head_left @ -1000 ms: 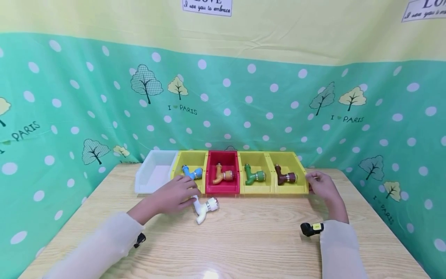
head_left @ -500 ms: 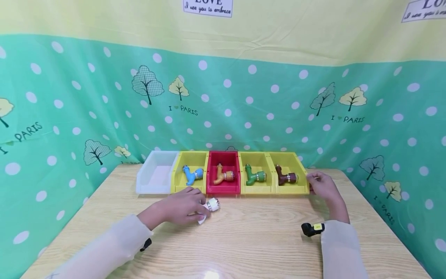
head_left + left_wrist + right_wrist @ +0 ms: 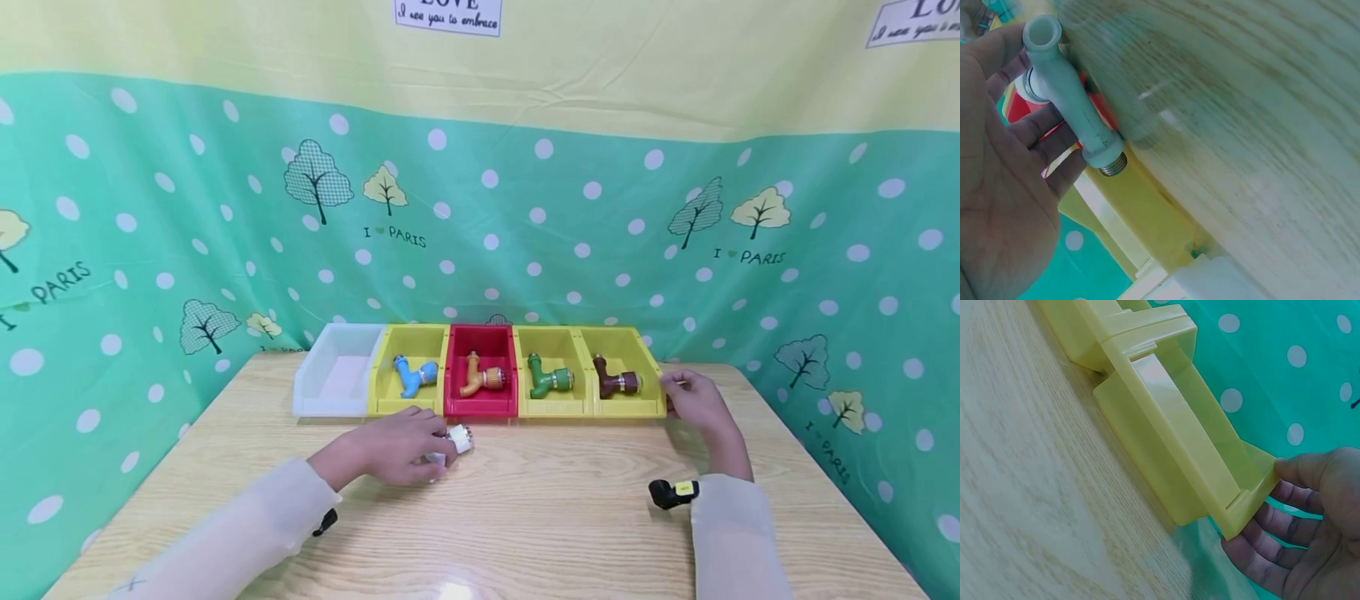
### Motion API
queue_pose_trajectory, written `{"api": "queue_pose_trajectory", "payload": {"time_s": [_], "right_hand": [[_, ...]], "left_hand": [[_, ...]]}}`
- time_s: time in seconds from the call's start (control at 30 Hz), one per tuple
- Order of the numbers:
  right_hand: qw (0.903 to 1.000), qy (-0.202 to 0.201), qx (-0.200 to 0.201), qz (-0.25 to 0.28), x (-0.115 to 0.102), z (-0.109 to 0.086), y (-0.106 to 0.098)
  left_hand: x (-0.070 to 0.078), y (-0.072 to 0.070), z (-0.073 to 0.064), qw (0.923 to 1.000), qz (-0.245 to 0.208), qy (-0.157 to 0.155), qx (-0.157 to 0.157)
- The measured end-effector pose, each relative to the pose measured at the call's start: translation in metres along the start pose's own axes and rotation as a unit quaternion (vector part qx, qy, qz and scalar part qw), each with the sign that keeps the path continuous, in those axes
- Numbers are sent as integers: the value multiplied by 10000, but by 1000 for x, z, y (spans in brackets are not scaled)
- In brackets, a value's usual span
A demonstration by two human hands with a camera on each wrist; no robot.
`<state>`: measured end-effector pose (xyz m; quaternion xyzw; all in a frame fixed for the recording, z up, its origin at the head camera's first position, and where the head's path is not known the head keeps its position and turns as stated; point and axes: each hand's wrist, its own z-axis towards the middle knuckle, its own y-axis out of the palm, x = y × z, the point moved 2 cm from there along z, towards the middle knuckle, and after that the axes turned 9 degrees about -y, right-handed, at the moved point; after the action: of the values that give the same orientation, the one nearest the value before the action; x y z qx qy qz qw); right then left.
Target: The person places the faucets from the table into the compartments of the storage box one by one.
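Observation:
My left hand (image 3: 397, 447) is over the table in front of the bins, gripping a white tap (image 3: 1072, 100). In the left wrist view the thumb lies by its spout and the fingers run behind its body, with the threaded end (image 3: 1114, 165) sticking out. The head view shows mostly its ribbed knob (image 3: 460, 438). At the right end of the row, my right hand (image 3: 697, 402) holds the outer side of the last yellow bin (image 3: 1191, 434), thumb on the rim and fingers against the wall. A dark brown tap (image 3: 617, 381) lies inside that bin.
The joined row also has a white bin (image 3: 341, 408), a yellow bin with a blue tap (image 3: 415, 377), a red bin with an orange tap (image 3: 480, 377), and another yellow bin with a green tap (image 3: 549, 377). A dotted curtain (image 3: 525, 208) hangs close behind.
My left hand has moved right and nearer to me from beside the white tap, closing round it and covering most of it. My right hand has stayed at the end bin.

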<state>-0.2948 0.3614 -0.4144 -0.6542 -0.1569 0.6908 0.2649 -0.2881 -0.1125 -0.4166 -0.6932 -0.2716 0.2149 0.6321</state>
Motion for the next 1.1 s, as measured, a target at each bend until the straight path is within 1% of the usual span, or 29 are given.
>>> {"api": "queue_pose_trajectory", "payload": {"time_s": [0.2,0.4,0.53,0.7,0.9,1.1], "right_hand": [[10000,-1,14,15,0,1,1],[10000,2,11,28,-2,0,0],[10000,-19,3,9,-3,0,-1],[10000,7,22,4,-2,0,-1],[10000,25,44,-3,-3,1,-1],[10000,-42,26,11,-2,0,-1]], "left_hand": [[2,-2,0,9999,89,-34,-102],[3,-5,-2,9996,275,-11,-111],[5,-11,-7,9988,488,48,-36],[7,-24,-14,9973,699,193,109],[0,-35,-23,9937,991,354,376],[-12,-44,-34,9908,1223,322,488]]}}
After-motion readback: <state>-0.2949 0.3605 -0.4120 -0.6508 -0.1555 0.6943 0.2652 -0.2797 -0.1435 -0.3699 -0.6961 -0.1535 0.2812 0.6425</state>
